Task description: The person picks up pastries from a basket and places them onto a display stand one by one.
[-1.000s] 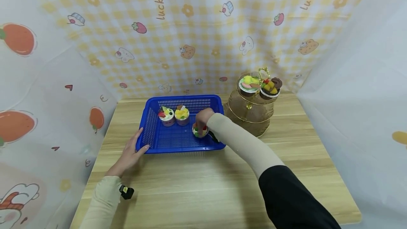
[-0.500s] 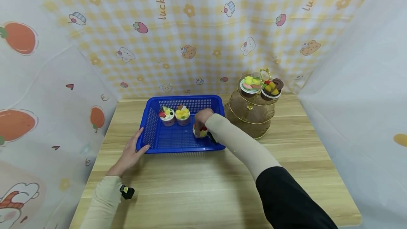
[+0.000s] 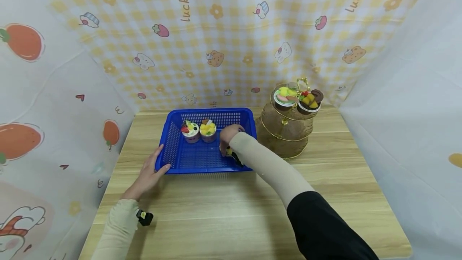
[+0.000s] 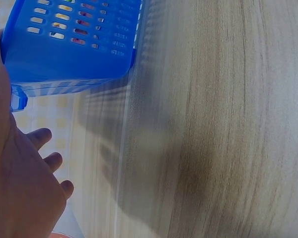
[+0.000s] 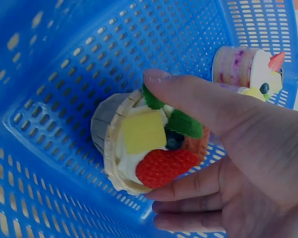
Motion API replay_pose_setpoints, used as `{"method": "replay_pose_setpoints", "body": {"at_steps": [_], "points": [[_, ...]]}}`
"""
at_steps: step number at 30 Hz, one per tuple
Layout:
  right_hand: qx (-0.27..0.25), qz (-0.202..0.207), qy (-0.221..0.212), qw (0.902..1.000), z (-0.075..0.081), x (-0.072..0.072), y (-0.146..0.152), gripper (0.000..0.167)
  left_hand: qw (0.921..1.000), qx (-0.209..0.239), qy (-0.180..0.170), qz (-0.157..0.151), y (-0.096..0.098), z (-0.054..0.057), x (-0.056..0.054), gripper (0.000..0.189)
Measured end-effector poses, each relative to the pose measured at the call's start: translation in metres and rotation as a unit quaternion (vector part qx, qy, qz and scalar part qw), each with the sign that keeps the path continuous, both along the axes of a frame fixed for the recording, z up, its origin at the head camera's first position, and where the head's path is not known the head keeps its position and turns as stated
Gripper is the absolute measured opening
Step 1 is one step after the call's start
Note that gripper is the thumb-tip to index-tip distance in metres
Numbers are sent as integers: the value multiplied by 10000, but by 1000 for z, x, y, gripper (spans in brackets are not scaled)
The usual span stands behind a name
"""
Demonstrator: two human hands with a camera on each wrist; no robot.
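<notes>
A cupcake [image 5: 144, 141] topped with cream, a strawberry, a yellow cube and green leaves sits in the blue basket [image 3: 191, 169]. My right hand [image 3: 231, 135] reaches in from above and holds it, thumb on one side and fingers on the other, as the right wrist view shows. From the head most of this cupcake is hidden by the hand. My left hand [image 3: 148, 173] rests at the basket's front left corner, thumb on the rim and fingers along the side. In the left wrist view several fingers [image 4: 53, 161] extend loosely beside the basket.
Two dessert cups, one with strawberry and cream [image 3: 190, 131] and one with yellow fruit [image 3: 207, 131], stand in the basket's back left. Right of the basket is a tiered stand [image 3: 285, 131] bearing two cupcakes [image 3: 285, 96] on top. A patterned cloth [image 3: 216, 51] hangs behind the table.
My right hand has shifted slightly left and down over the cupcake, covering more of it; the cupcake's visible toppings have turned. My left hand stays at the basket corner.
</notes>
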State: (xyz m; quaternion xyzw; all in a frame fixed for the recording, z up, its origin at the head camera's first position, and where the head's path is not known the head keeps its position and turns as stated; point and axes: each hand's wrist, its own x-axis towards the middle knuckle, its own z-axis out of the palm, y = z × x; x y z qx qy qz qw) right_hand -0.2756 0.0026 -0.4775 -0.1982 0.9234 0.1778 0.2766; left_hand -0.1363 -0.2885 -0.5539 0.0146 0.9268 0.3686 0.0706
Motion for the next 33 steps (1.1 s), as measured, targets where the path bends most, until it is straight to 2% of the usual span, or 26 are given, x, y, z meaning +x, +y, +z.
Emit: {"method": "replay_pose_setpoints", "body": {"at_steps": [11, 21, 25, 33], "points": [[359, -39, 90, 9993, -1, 3, -2, 72, 10000, 29, 54, -1, -2, -3, -2, 81], [224, 230, 192, 9993, -3, 1, 3, 54, 10000, 40, 21, -7, 1, 1, 0, 82], [-48, 258, 248, 9993, 1, 0, 8, 56, 10000, 30, 9, -11, 0, 1, 0, 82], [-1166, -26, 298, 9927, 4, -7, 21, 67, 10000, 24, -4, -9, 0, 1, 1, 82]]}}
